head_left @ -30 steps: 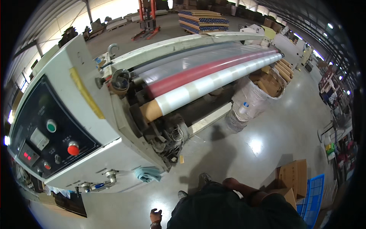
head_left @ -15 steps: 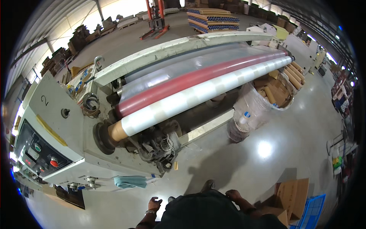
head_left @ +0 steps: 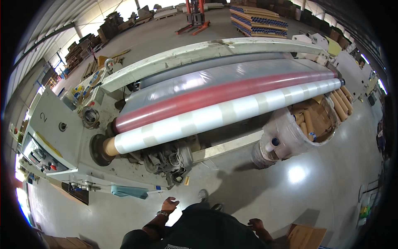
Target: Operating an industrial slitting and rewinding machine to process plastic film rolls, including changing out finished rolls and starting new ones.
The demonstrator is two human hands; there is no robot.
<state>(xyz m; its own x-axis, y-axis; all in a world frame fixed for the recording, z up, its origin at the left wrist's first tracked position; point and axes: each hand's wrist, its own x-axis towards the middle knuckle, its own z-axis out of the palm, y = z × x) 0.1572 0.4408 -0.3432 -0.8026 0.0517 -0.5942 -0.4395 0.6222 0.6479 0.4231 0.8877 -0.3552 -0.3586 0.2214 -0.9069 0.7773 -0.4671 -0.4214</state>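
Observation:
My left hand (head_left: pixel 169 205) hangs beside my body with nothing in it, its fingers loosely bent and apart. My right hand (head_left: pixel 256 224) is low on the other side, also holding nothing, fingers loosely spread. Neither touches the machine. Ahead of me lies a long roll of white film (head_left: pixel 199 121) with greyish bands, wound on a brown cardboard core (head_left: pixel 109 147). A dark round flange (head_left: pixel 98 150) sits at the core's left end. Right behind the film runs a red roller (head_left: pixel 195 93), with clear film (head_left: pixel 174 84) stretched beyond it.
A control panel (head_left: pixel 43 155) is at the machine's left end; a teal cloth (head_left: pixel 129 191) hangs nearby. Toward the right stands a wrapped bin (head_left: pixel 282 128) of cardboard tubes. A cardboard box (head_left: pixel 306 236) lies beyond my right hand. Stacked tubes (head_left: pixel 259 20) and a red lift (head_left: pixel 194 18) are farther back.
My view has shifted and turned, and I have stepped along the machine. My left hand has risen a little toward the machine. My right hand stays low and empty.

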